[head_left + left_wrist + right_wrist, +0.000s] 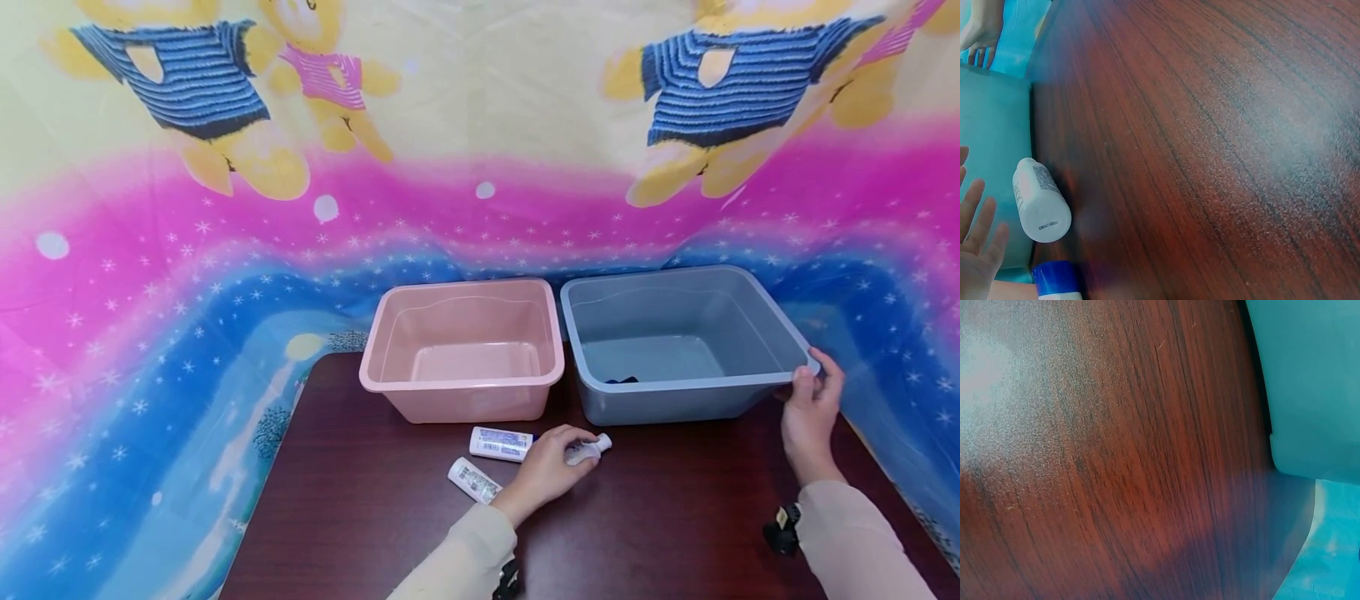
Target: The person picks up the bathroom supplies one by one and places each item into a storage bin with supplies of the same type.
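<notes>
Left hand (551,467) hovers with fingers spread over the small white bottle (588,451), just in front of the blue tub (678,392); right hand (812,417) pinches that tub's right front corner.

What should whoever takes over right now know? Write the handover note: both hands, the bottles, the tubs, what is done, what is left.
Left hand: over a small white plastic bottle lying on the dark wooden table, fingers open, no firm grip visible.
Right hand: gripping the rim corner of the grey-blue plastic tub.
Two more white bottles lie on the table: a blue-capped one and a labelled one.
Pink plastic tub: nothing visible inside.
Done: the grey-blue tub holds only a small dark item, which cannot be identified.
Left: all three bottles are outside the tubs.
</notes>
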### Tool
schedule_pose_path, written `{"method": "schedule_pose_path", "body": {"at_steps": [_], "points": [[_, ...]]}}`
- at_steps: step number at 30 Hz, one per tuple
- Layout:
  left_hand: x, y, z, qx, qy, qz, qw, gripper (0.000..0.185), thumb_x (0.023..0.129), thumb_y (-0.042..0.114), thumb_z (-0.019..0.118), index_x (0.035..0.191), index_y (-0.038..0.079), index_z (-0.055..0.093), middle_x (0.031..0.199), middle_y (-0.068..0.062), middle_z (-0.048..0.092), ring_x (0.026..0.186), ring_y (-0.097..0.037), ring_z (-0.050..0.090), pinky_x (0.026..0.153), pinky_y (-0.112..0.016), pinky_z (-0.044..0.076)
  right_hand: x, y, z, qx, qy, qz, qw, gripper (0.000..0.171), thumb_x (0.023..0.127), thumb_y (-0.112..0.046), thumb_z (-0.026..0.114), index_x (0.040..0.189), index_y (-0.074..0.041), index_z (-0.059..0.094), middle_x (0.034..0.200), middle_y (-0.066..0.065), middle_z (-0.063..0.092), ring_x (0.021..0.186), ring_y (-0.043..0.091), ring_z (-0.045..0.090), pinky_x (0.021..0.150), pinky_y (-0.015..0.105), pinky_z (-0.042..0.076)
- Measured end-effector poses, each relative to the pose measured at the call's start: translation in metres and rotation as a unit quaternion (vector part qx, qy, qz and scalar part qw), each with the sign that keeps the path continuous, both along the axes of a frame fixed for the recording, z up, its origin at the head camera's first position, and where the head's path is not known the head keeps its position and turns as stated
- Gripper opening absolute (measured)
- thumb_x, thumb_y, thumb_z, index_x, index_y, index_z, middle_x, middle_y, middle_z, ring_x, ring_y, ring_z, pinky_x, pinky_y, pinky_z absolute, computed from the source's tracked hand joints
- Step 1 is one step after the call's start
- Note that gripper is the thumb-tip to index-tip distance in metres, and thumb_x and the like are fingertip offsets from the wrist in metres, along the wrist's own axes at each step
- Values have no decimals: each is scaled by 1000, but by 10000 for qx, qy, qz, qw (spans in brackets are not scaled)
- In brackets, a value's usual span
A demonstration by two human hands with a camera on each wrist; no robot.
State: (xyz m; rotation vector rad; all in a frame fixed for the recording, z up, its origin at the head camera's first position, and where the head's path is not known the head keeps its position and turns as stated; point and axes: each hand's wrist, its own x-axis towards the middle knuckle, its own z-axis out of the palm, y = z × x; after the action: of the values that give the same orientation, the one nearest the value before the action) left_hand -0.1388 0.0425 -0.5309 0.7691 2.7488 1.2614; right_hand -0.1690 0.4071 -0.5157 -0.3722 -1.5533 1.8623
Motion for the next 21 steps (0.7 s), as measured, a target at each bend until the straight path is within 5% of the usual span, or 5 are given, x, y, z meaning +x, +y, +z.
{"method": "schedule_pose_path", "body": {"at_steps": [9, 21], "points": [[-1, 6, -8, -129, 116, 365, 9992, 27, 87, 25, 77, 113, 22, 73, 109, 7, 68, 99, -12, 63, 84, -20, 46, 0, 1, 1, 49, 28, -79, 10000, 36, 104, -14, 51, 139, -17, 49, 114, 2, 56, 92, 9, 54, 68, 12, 47], [-4, 10, -13, -187, 10, 349, 9992, 27, 88, 25, 76, 114, 23, 72, 110, 10, 66, 101, -7, 60, 86, -20, 46, 0, 3, 1, -170, -212, 48, 9996, 37, 105, -15, 49, 141, -19, 45, 118, 2, 53, 92, 9, 53, 68, 13, 48]]}}
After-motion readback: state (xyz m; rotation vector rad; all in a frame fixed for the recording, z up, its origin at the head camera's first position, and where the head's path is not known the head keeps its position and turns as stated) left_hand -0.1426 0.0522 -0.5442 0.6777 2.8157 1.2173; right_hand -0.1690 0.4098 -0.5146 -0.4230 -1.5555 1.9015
